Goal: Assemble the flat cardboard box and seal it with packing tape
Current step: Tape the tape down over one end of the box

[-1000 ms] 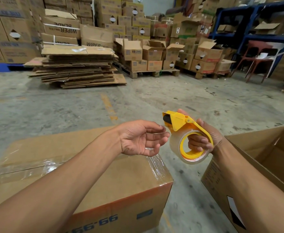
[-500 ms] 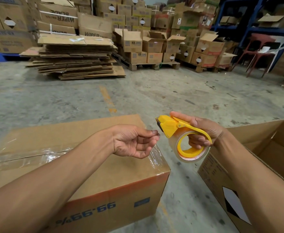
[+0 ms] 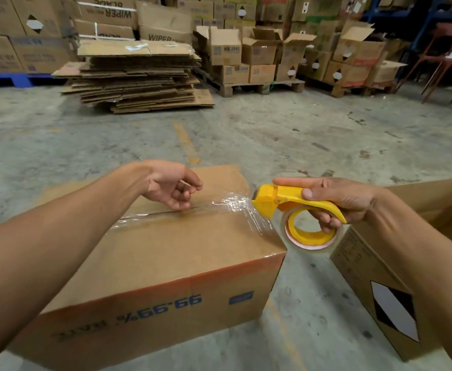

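2 hands over the closed cardboard box point(image 3: 166, 253) on the concrete floor point(image 3: 299, 135), its near side printed upside down "99-99". My left hand point(image 3: 172, 187) hovers above the taped top seam, fingers curled loosely, gripping nothing. Crinkled clear tape point(image 3: 242, 208) runs off the box's right edge to the yellow tape dispenser point(image 3: 286, 202), clamped in my right hand point(image 3: 337, 198). Far right, an open box point(image 3: 380, 269). Behind, cartons read "WIPER" and "KB 2041".

1. The near closed box point(image 3: 166, 263) bears "99-99" upside down in blue on its front side.
2. Far stacked cartons point(image 3: 107, 12) read "WIPER BLADE", inverted.
3. A far carton point(image 3: 163, 30) reads "WIPER".
4. A far open box point(image 3: 225, 46) reads "KB 2041".
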A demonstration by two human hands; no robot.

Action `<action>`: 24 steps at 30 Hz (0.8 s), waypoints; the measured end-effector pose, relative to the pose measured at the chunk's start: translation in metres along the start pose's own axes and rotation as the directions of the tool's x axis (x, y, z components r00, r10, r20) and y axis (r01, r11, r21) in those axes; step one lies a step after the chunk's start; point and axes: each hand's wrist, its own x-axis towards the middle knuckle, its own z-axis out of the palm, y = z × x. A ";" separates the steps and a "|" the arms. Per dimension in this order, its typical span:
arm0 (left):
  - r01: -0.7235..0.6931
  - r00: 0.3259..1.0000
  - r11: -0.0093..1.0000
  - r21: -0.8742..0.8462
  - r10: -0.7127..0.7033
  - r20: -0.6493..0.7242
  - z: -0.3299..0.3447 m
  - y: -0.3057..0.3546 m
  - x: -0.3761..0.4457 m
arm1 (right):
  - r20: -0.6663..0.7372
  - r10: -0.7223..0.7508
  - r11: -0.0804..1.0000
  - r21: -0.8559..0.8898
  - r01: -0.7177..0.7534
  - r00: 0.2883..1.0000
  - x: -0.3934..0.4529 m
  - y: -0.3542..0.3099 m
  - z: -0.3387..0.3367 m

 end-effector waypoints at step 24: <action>-0.207 0.940 0.668 0.715 0.338 -0.044 0.022 0.097 0.165 | -0.555 -0.049 0.986 0.104 0.128 0.830 0.090 -0.025 0.059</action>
